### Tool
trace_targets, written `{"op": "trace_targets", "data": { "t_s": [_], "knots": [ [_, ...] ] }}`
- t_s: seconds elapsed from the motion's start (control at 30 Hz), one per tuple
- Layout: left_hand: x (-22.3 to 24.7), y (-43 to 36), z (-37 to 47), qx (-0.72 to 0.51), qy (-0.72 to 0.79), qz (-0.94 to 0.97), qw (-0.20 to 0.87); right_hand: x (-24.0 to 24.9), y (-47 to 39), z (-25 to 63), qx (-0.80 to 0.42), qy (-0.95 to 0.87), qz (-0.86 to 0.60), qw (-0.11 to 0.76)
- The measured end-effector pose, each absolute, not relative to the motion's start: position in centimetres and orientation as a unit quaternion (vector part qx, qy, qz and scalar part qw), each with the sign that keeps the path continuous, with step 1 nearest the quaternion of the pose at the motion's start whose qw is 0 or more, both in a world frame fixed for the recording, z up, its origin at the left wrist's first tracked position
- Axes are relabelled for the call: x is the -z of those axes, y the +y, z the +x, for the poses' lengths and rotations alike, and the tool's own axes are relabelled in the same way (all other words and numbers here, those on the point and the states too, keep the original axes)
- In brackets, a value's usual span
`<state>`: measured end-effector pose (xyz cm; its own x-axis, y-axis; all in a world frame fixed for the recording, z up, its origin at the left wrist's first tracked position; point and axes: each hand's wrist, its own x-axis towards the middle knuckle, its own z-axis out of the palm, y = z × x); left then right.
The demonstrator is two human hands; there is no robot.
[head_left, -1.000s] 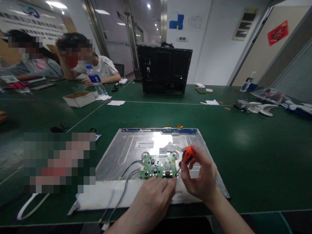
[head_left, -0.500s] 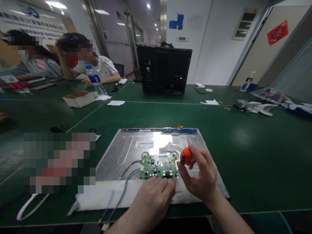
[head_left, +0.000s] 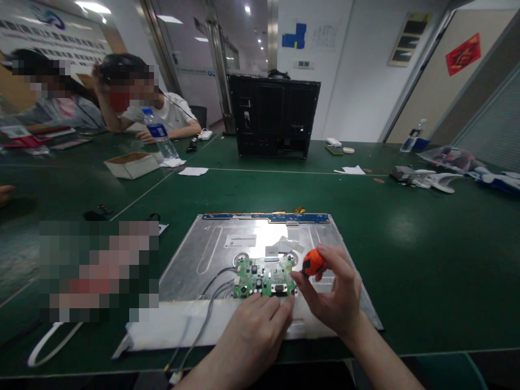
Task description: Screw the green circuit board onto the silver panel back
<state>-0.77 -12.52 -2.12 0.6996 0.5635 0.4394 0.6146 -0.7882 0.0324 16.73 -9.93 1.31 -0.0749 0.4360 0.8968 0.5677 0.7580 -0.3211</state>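
Note:
My right hand [head_left: 337, 290] grips a screwdriver by its orange and black handle [head_left: 313, 263], which is tilted above the right side of a green circuit board [head_left: 266, 271]. The screwdriver's tip points down to the board's lower right corner and is hard to make out. My left hand [head_left: 260, 325] lies palm down at the board's lower edge, fingers bent and close together; what its fingertips hold, if anything, is hidden. Under the board is a silver display panel [head_left: 215, 252] with a blue circuit strip [head_left: 298, 219] along its far edge. Grey cables [head_left: 210, 311] run from the board's left side.
A black monitor back [head_left: 274, 116] stands across the green table [head_left: 418, 260]. To the left are a water bottle [head_left: 160, 132], an open box [head_left: 132, 165] and two people sitting. White plastic parts [head_left: 430, 179] and a plastic bag [head_left: 450, 157] lie at the right.
The screwdriver handle has turned and tilted slightly to the right in my right hand, whose thumb and fingers have shifted. My left hand and the circuit board have stayed in place.

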Motion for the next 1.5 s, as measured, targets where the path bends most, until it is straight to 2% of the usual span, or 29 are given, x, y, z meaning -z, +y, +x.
{"op": "trace_targets", "data": {
  "t_s": [0.27,0.57,1.13,1.5],
  "knots": [
    [2.1,-12.5,-0.7,0.219,-0.317,-0.921,0.059,-1.5,-10.1,16.4,0.077,-0.737,-0.382,0.553],
    [2.3,-12.6,-0.8,0.229,-0.320,-0.918,0.059,-0.3,-10.4,16.6,0.022,-0.731,-0.375,0.570],
    [2.2,-12.5,-0.8,0.224,-0.321,-0.918,0.057,-1.3,-10.0,16.6,0.067,-0.724,-0.402,0.556],
    [2.2,-12.6,-0.8,0.220,-0.323,-0.919,0.061,-0.6,-10.2,16.6,0.018,-0.716,-0.384,0.582]
  ]
}}
